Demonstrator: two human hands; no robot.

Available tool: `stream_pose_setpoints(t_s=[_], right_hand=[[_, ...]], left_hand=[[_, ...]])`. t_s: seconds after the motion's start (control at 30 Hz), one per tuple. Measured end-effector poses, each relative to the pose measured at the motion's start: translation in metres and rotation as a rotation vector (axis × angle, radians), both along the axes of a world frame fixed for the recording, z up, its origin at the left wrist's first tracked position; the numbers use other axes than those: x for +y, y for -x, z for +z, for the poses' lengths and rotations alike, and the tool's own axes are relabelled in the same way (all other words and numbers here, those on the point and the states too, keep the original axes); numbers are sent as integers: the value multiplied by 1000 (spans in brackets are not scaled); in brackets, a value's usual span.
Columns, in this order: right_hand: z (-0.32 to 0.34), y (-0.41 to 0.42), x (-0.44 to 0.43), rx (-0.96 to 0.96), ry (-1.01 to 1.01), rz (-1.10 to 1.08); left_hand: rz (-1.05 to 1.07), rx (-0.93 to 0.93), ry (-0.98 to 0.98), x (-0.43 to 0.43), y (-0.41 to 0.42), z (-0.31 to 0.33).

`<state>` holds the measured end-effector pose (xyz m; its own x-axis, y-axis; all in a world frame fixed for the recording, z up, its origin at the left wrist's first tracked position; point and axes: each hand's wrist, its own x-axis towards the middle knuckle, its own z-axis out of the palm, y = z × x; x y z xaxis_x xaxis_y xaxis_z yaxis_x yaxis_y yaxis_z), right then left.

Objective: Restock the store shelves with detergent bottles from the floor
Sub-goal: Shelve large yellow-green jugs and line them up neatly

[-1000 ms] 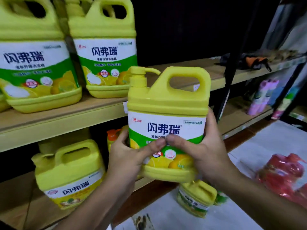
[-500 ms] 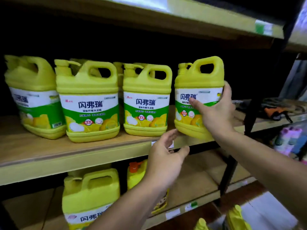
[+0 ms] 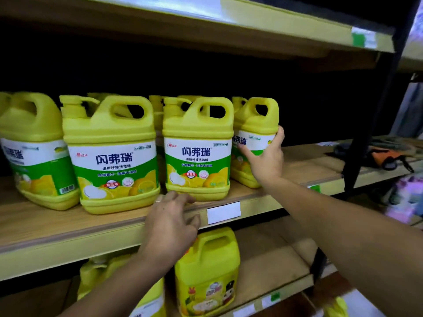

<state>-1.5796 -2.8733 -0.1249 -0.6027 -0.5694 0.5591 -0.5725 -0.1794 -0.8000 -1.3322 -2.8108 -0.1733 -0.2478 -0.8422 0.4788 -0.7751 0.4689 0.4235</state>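
A yellow detergent bottle [image 3: 255, 124] with a white and green label stands at the right end of a row on the wooden middle shelf [image 3: 68, 225]. My right hand [image 3: 266, 161] grips its lower right side, thumb on the label front. Two like bottles [image 3: 198, 149] [image 3: 112, 156] stand to its left at the shelf front, with a further one [image 3: 34, 152] at the far left and more behind. My left hand [image 3: 170, 225] hovers over the shelf's front edge below the middle bottle, fingers relaxed, holding nothing.
A white price tag [image 3: 223, 212] is fixed on the shelf edge. On the lower shelf stands a yellow jug [image 3: 207, 271] and another bottle [image 3: 100, 271] partly hidden by my arm. An orange and black item [image 3: 384, 156] lies at the shelf's right. A black upright [image 3: 368, 138] divides the bays.
The bottle went from in front of my chest, held in both hands, up onto the middle shelf at the row's right end. My left hand let go and dropped to the shelf edge.
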Motion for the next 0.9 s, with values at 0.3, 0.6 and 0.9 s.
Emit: stream_pose_setpoints(t_s=[0.3, 0.6, 0.9], right_hand=[[-81, 51, 116, 85, 40, -33], [-308, 112, 216, 435, -1312, 259], [-378, 107, 236, 535, -1274, 198]], left_hand=[[3, -134, 202, 7, -2, -15], [-294, -129, 426, 23, 34, -82], [-406, -123, -272, 68, 106, -228]])
